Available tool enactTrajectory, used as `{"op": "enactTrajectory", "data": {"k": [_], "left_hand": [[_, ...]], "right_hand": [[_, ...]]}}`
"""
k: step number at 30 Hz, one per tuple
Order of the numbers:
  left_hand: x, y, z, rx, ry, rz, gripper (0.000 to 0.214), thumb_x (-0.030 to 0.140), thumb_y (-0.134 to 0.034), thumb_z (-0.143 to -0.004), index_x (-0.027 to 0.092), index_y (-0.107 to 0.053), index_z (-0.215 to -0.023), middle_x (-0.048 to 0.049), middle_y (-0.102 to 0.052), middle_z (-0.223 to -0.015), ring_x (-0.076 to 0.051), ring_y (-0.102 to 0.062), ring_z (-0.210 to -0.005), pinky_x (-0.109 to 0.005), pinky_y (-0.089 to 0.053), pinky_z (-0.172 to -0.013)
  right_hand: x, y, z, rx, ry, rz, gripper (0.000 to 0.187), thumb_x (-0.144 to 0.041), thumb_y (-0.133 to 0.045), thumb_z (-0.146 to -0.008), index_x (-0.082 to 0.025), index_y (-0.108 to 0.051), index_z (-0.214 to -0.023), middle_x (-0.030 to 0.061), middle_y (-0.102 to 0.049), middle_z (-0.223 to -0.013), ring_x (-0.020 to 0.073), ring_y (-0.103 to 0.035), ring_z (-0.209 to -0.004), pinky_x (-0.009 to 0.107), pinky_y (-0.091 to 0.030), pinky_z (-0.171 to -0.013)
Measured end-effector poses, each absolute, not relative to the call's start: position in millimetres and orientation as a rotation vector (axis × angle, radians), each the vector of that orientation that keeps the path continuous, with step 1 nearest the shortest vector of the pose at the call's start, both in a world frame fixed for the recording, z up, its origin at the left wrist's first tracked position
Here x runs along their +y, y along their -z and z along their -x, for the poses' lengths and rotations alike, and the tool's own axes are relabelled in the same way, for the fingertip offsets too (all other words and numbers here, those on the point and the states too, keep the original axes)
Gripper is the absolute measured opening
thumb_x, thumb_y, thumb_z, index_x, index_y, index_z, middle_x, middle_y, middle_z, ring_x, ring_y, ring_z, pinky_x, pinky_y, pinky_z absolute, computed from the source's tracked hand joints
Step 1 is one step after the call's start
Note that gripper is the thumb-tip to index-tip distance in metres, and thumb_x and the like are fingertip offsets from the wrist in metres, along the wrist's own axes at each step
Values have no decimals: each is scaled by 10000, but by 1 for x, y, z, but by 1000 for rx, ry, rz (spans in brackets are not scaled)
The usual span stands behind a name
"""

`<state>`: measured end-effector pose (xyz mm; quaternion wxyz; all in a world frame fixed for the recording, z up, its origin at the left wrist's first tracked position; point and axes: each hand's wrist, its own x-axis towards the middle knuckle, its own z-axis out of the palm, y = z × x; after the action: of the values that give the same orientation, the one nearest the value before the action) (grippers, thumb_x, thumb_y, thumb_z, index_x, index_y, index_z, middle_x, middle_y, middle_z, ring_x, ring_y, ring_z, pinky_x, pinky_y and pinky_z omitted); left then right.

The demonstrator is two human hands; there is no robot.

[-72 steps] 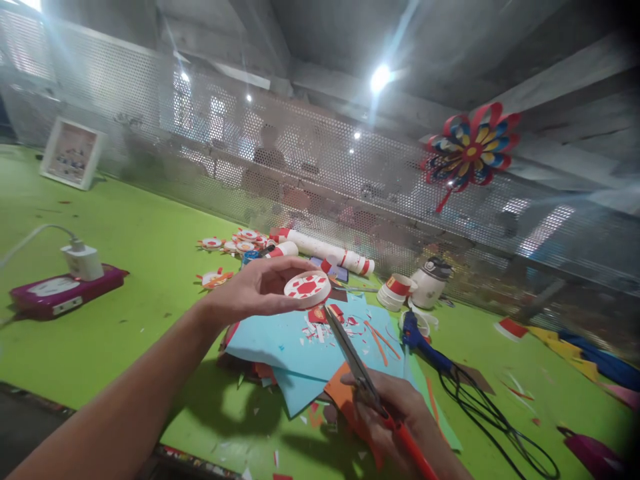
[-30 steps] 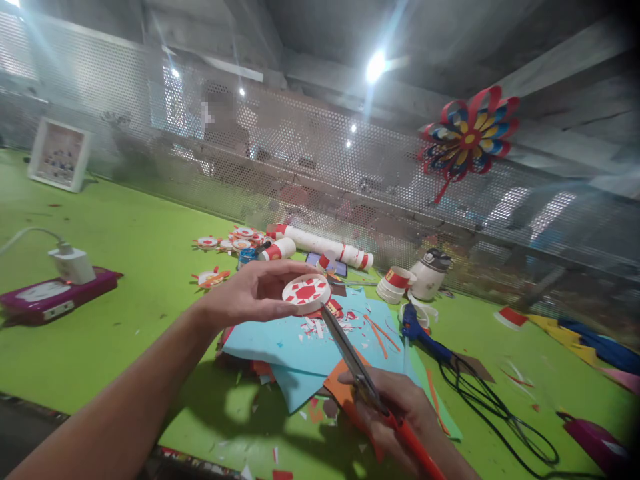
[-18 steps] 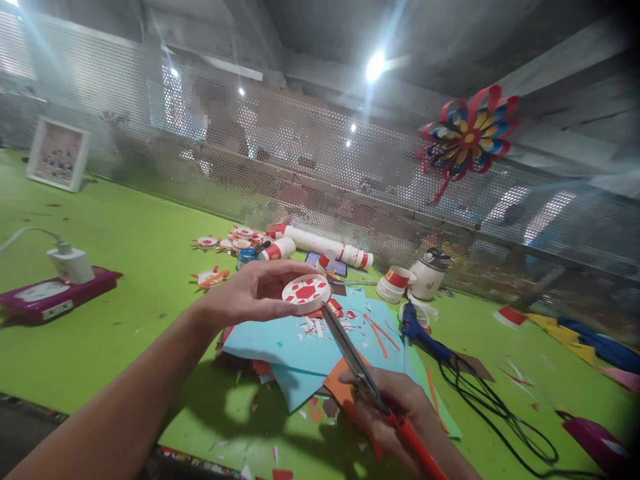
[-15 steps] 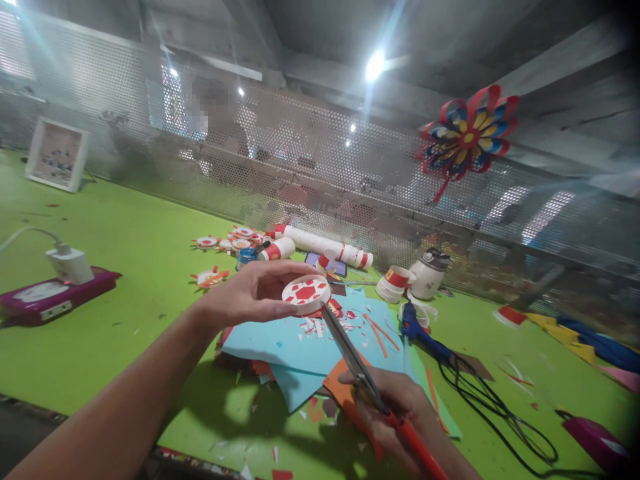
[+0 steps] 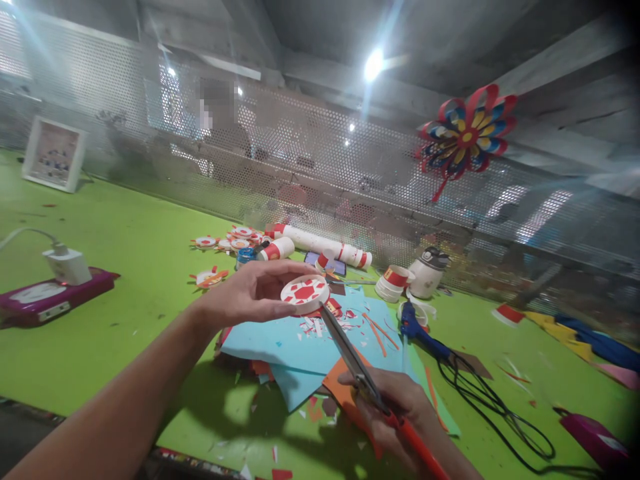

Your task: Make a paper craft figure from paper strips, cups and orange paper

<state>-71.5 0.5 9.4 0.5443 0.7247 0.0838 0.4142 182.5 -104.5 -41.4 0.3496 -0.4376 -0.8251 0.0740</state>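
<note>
My left hand [image 5: 253,291] pinches a small white paper-cup bottom [image 5: 305,293] with red shapes on its face, held above the table. My right hand [image 5: 395,413] grips red-handled scissors [image 5: 360,373] low at the front. Their blades reach up and left, with the tips at the cup piece's lower edge. Under both hands lie light blue paper sheets [image 5: 300,343] strewn with red and white scraps, over orange paper [image 5: 345,393].
The green table [image 5: 125,267] holds paper cups [image 5: 395,283], a long cup tube [image 5: 320,245], finished round pieces [image 5: 235,240], a blue glue gun [image 5: 417,330] with black cord, a white jar [image 5: 429,277], and a magenta box with charger [image 5: 50,290]. A perforated screen [image 5: 300,147] carries a paper pinwheel [image 5: 465,140].
Hands, cup piece and scissors keep nearly the same pose. The view has drifted slightly, and a person behind the screen has shifted.
</note>
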Motion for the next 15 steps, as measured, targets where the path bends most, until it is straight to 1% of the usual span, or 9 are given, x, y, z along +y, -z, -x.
{"op": "enactTrajectory", "data": {"k": [5,8,11,15], "left_hand": [[-1,-11,70,206,-984,-1713,453,167,-693,-726,168,-597,-1168,-125,-648,-1176,-246,-597,-1081,-362,-497,-906],[-1,-11,70,182,-989,-1708,470,202,-703,-722,155,-588,-1175,-137,-646,-1171,-250,-600,-1072,-368,-501,-899],[-1,-12,70,168,-984,-1708,487,235,-713,-717,156,-582,-1180,-137,-650,-1156,-247,-607,-1054,-360,-503,-890],[0,-11,71,194,-978,-1718,491,194,-693,-738,186,-569,-1214,-120,-612,-1234,-239,-578,-1108,-343,-481,-924]], "right_hand": [[-105,48,-180,-2065,-171,1156,254,-116,-508,-721,-183,-731,-823,-23,-601,-506,85,-513,-406,169,-423,-435],[-104,50,-182,-2072,-171,1127,280,-97,-493,-704,-179,-732,-825,-19,-598,-513,87,-514,-411,169,-420,-429],[-102,48,-185,-2136,-194,1110,329,-68,-489,-672,-179,-732,-865,-24,-595,-521,77,-487,-397,165,-416,-422],[-100,46,-188,-2150,-267,1178,368,-63,-494,-668,-179,-723,-932,-26,-588,-556,78,-490,-436,167,-430,-453]]}}
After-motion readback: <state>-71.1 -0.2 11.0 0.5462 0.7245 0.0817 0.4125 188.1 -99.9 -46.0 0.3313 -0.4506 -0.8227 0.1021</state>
